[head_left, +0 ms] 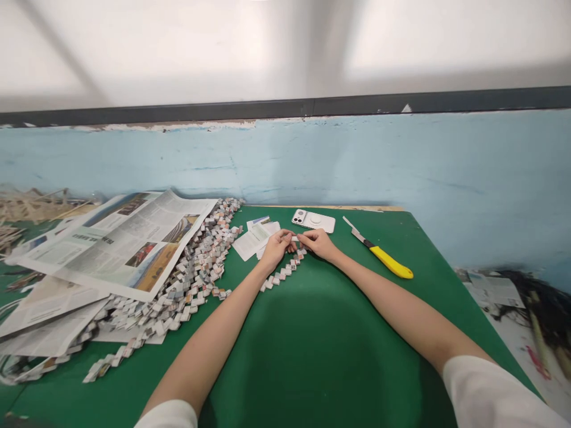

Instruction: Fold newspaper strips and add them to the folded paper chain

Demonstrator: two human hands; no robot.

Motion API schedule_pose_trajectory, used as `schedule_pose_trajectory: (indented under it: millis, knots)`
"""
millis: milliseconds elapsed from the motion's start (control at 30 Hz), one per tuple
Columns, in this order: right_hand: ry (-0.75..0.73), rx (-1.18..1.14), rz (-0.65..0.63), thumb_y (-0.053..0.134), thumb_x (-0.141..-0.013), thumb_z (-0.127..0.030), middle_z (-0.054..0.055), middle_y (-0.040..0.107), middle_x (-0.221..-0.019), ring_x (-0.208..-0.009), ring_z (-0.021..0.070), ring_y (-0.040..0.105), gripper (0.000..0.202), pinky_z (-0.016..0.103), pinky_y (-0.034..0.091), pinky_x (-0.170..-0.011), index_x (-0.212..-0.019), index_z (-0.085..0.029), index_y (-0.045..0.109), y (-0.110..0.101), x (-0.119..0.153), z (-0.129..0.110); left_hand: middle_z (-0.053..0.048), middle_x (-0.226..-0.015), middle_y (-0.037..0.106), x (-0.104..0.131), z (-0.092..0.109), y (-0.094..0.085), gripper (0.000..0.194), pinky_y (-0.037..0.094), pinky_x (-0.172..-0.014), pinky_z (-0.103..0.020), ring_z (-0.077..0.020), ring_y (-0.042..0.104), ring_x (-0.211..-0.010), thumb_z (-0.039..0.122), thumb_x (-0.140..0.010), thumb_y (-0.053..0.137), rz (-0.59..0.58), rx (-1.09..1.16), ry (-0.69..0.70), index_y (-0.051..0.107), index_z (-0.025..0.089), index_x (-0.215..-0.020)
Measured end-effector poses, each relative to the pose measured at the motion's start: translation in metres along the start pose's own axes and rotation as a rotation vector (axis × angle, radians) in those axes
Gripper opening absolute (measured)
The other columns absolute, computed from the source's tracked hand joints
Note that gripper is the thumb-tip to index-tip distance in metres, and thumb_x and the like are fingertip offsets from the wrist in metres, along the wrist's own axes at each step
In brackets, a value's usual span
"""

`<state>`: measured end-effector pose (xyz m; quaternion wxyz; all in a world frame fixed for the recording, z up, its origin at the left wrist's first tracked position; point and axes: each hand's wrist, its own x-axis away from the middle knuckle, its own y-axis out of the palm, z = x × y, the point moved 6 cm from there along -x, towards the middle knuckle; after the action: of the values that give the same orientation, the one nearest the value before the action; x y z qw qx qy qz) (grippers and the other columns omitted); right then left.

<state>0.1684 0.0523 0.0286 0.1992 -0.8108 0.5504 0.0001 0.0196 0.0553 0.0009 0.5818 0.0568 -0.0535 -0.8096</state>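
Observation:
My left hand (277,246) and my right hand (317,242) meet over the green table, fingertips pinched on a small folded paper strip (294,238) stretched between them. Just below them hangs or lies a zigzag chain of folded paper (285,272); whether it joins the strip is hidden by my fingers. Beside my left hand are cut newspaper pieces (246,242), partly overlapping. Behind my hands lies a white phone (314,221), camera side up. Off to the right of my right hand rests a yellow-handled saw or knife (386,258) with its blade pointing away from me.
Newspaper sheets (129,238) cover the left of the green table (321,356), over a large heap of folded paper chains (191,285). A pale blue wall (357,154) stands at the table's far edge. Clutter (530,315) lies below the right edge.

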Motion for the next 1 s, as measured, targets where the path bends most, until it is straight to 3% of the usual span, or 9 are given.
schedule_pose_trajectory:
  millis: [267, 667, 1000]
  knots:
    - [-0.026, 0.026, -0.083, 0.053, -0.097, -0.063, -0.001, 0.054, -0.057, -0.055, 0.0127, 0.046, 0.056, 0.026, 0.036, -0.057, -0.066, -0.017, 0.062, 0.0071, -0.0011, -0.0006, -0.001, -0.064, 0.065, 0.0003, 0.0007, 0.0011, 0.046, 0.043, -0.058, -0.025, -0.0129, 0.058, -0.057, 0.062, -0.085, 0.069, -0.022, -0.027, 0.03, 0.06, 0.017, -0.092]
    - [-0.047, 0.122, -0.034, 0.053, -0.095, -0.064, -0.002, 0.047, -0.052, -0.052, 0.0115, 0.039, 0.059, 0.026, 0.03, -0.052, -0.061, -0.017, 0.061, 0.0029, -0.0008, 0.0024, -0.002, -0.064, 0.066, -0.0007, -0.0011, 0.0002, 0.046, 0.043, -0.058, -0.026, -0.0137, 0.058, -0.056, 0.062, -0.084, 0.069, -0.016, -0.063, 0.017, 0.062, 0.017, -0.092]
    - [-0.082, 0.139, -0.078, 0.053, -0.098, -0.06, 0.0, 0.061, -0.059, -0.055, 0.0133, 0.049, 0.055, 0.026, 0.036, -0.056, -0.067, -0.017, 0.068, 0.0096, 0.0014, -0.0049, -0.002, -0.061, 0.065, -0.0007, -0.0003, 0.0, 0.044, 0.043, -0.058, -0.026, -0.0135, 0.058, -0.055, 0.06, -0.084, 0.07, -0.021, -0.1, 0.024, 0.061, 0.017, -0.088]
